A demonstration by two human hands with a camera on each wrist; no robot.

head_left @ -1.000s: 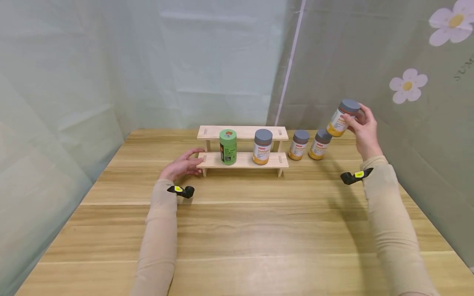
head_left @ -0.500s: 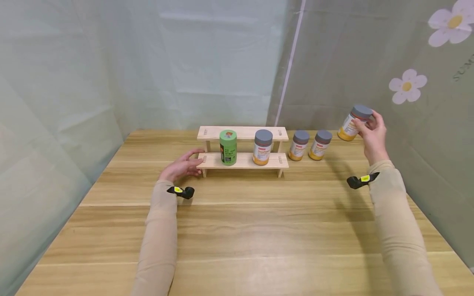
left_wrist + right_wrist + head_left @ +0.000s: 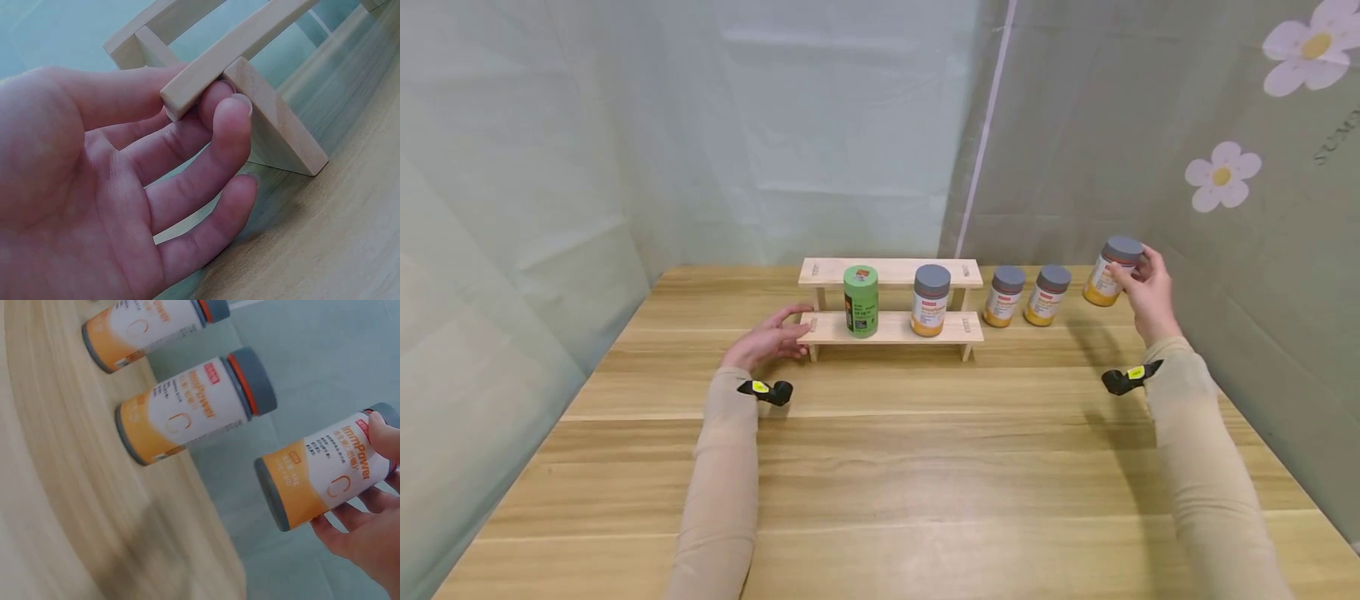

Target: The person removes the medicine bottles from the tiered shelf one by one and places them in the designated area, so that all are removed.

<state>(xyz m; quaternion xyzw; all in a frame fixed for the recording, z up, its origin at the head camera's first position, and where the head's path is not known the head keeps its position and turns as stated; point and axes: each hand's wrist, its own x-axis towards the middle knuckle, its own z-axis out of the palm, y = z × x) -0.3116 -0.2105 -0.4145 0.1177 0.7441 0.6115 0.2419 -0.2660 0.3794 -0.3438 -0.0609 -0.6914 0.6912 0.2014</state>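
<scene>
On the wood-grained table (image 3: 925, 450), a tug by my left hand (image 3: 769, 340), which pinches the end of the pale two-tier wooden stand (image 3: 895, 328), could topple the green cylindrical tub (image 3: 861, 302) on it; slackening my right hand (image 3: 1152, 296) could drop the grey-lidded, white-and-orange jar (image 3: 1102, 279) it grips. That jar is well apart from my left hand, right of two similar standing jars (image 3: 1048, 297), its exact height hard to judge.

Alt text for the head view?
A person's right hand holds a gray-lidded jar at the right of a table, while their left hand grips the left end of a wooden rack. A green jar and a matching jar stand on its lower shelf; two similar jars stand right of it.
</scene>
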